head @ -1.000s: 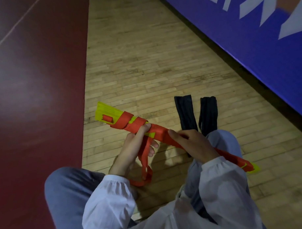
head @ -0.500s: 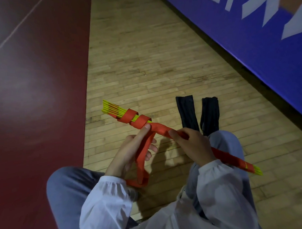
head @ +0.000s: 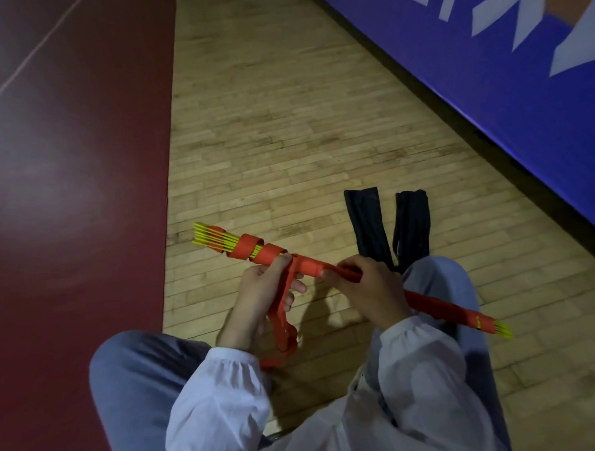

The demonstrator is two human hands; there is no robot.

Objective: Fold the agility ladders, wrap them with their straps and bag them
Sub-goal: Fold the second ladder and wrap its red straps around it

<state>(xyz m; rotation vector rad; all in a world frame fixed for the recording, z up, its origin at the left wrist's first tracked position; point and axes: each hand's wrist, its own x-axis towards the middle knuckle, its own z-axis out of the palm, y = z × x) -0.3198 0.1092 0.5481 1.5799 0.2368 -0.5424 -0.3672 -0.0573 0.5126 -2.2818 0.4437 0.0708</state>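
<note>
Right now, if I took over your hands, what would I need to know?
Left hand: grips the folded ladder where the orange strap leaves it.
Right hand: grips the ladder's middle.
Two black bags lie on the wooden floor, beyond the right knee.
Done: ladder folded, strap wound along most of it.
Left: wind the loose tail hanging by the left hand, fasten it, bag the ladder.
</note>
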